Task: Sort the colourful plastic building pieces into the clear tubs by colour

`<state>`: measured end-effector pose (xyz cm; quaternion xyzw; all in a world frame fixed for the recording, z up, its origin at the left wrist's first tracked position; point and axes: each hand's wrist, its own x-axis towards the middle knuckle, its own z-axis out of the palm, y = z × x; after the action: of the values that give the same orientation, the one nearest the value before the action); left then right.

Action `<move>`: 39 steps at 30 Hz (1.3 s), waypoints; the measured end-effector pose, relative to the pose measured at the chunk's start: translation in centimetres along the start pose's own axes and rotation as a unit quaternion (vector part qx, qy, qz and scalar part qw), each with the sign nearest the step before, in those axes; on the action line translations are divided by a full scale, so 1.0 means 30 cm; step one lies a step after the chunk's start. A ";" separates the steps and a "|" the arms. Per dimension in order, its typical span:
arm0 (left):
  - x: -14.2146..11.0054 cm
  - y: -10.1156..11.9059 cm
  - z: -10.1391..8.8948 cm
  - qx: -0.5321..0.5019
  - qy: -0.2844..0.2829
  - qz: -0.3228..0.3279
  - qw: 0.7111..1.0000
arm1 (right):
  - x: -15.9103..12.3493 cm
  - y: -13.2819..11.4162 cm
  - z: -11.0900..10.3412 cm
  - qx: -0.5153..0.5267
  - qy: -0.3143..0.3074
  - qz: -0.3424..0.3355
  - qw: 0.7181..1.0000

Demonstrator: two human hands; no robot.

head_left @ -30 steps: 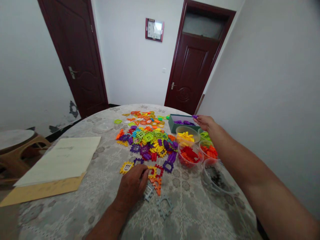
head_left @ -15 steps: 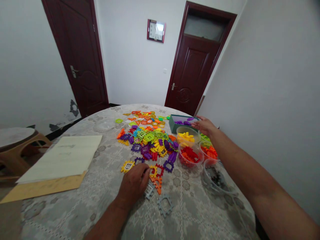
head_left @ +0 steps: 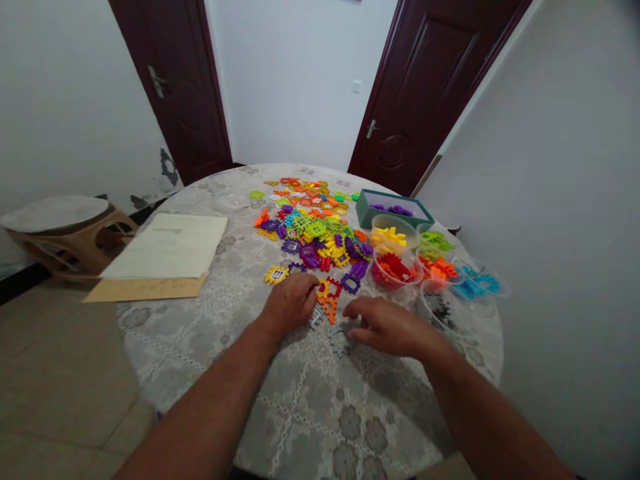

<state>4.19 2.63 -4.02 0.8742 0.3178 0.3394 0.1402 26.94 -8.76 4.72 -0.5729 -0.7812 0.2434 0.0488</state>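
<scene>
My left hand (head_left: 291, 303) rests on the table with its fingers curled, beside an orange triangular building piece (head_left: 329, 309) and a yellow square-frame piece (head_left: 323, 289). Whatever its fingertips may grip is hidden. A grey piece (head_left: 316, 319) shows partly next to that hand. My right hand (head_left: 385, 325) hovers palm down, thumb and fingers apart, just at the right of a grey open-frame piece (head_left: 339, 342). A yellow piece with a white window (head_left: 277, 275) lies to the left, and a purple frame piece (head_left: 351, 283) lies above the right hand.
A mixed pile of building pieces (head_left: 315, 230) spreads behind my hands. On the right stand clear tubs of red (head_left: 397, 269), yellow (head_left: 389, 236), orange (head_left: 438, 269), blue (head_left: 477, 283) and dark pieces (head_left: 437, 307). A green box (head_left: 367, 217) holds purple pieces. Papers (head_left: 165, 250) lie left.
My right hand has come back from the green box to the grey frame piece near the front. My left hand stays by the same pieces. The view has tilted down.
</scene>
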 end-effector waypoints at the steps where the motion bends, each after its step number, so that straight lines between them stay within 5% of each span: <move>1: -0.003 0.004 -0.009 -0.004 -0.012 0.010 1.000 | -0.003 -0.018 0.038 -0.023 -0.001 0.010 1.000; 7: -0.023 0.041 -0.089 -0.003 -0.125 0.067 0.990 | 0.012 0.003 0.127 0.023 0.021 0.012 0.999; 12: -0.033 0.065 -0.134 0.030 -0.205 0.037 0.978 | 0.034 0.089 0.149 0.154 0.044 -0.013 0.987; 20: -0.049 0.068 -0.145 0.009 -0.203 0.023 0.979 | 0.057 0.135 0.176 0.232 0.114 -0.008 0.966; 26: -0.045 0.057 -0.142 0.019 -0.204 0.018 0.979 | 0.056 0.124 0.171 0.300 0.094 -0.027 0.949; 31: -0.047 0.058 -0.130 0.039 -0.201 -0.017 0.979 | 0.077 0.097 0.206 0.437 0.048 0.020 0.898; 36: -0.043 0.087 -0.088 0.029 -0.181 -0.007 0.983 | 0.124 0.057 0.258 0.573 0.124 0.077 0.806; 39: -0.044 0.092 -0.048 0.031 -0.153 0.022 0.987 | 0.142 0.042 0.262 0.582 0.142 0.086 0.796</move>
<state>3.72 -0.29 -2.36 0.9265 0.2835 0.1946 0.1528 23.80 -7.11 -3.57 -0.5294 -0.4236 0.5714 0.4624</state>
